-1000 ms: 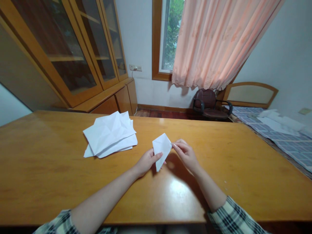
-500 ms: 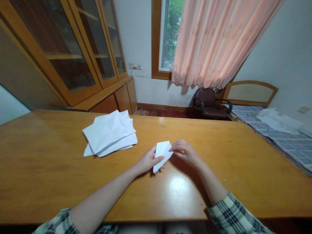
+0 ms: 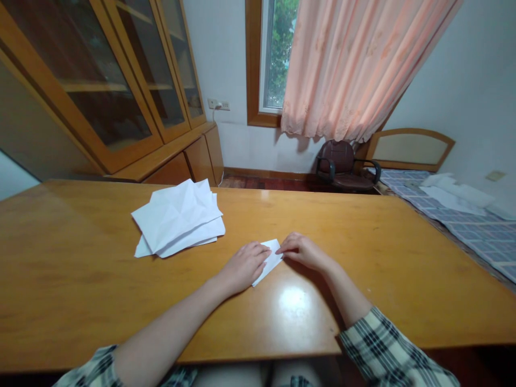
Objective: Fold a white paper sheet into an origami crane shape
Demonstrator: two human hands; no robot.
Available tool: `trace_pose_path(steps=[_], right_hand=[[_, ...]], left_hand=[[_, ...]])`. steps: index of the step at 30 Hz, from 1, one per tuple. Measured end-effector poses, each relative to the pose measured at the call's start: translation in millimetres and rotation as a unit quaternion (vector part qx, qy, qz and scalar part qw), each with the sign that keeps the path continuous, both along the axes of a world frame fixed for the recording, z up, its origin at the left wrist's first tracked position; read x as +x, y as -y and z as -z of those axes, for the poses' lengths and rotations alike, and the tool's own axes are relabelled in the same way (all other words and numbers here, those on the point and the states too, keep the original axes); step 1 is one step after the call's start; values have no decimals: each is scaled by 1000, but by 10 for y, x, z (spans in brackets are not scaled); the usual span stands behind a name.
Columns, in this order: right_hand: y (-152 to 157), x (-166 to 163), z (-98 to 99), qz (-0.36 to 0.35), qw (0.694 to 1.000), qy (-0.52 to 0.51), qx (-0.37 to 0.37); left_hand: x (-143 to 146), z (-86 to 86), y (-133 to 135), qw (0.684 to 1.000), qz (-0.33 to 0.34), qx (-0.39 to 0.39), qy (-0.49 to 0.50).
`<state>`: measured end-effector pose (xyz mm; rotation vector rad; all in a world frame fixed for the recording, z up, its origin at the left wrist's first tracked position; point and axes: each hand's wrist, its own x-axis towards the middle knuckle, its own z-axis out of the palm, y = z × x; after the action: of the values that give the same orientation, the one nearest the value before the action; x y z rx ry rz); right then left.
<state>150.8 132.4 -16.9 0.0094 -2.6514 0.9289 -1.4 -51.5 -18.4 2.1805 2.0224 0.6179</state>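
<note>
A small piece of folded white paper point(image 3: 273, 259) lies on the wooden table, its lower end narrowing to a point. My left hand point(image 3: 245, 264) rests over the paper's left side, back of the hand up, holding it down with the fingers bent and close together. The left thumb is hidden. At the paper's right edge, my right hand point(image 3: 300, 250) pinches a corner between thumb and fingertips. A stack of creased white sheets point(image 3: 177, 217) sits to the left, apart from both hands.
The table's point(image 3: 382, 269) front edge runs near my lap. Beyond its far side are a glass-door cabinet point(image 3: 116, 86), a brown armchair point(image 3: 342, 166) and a pink curtain point(image 3: 355, 64). On the right, a bed point(image 3: 463, 226) carries more white sheets point(image 3: 455, 196).
My left hand has turned from gripping the folded paper with the thumb on top to covering it palm down. The paper has gone down onto the table. My right hand stays at its right corner.
</note>
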Motion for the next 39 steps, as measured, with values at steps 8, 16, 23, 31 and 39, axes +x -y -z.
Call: trace_pose_path(steps=[8, 16, 23, 31, 39], right_hand=[[-65, 11, -18, -33, 999, 16, -30], [56, 39, -57, 16, 996, 13, 91], [143, 42, -93, 11, 995, 7, 98], [132, -44, 74, 41, 999, 4, -4], [159, -44, 115, 158, 986, 47, 18]], left_hand=[[-76, -15, 3, 999, 22, -35, -32], [-2, -49, 12, 998, 35, -25, -49], [21, 13, 99, 998, 18, -40, -44], [-124, -29, -60, 997, 17, -22, 67], [-13, 6, -169, 993, -69, 11, 98]])
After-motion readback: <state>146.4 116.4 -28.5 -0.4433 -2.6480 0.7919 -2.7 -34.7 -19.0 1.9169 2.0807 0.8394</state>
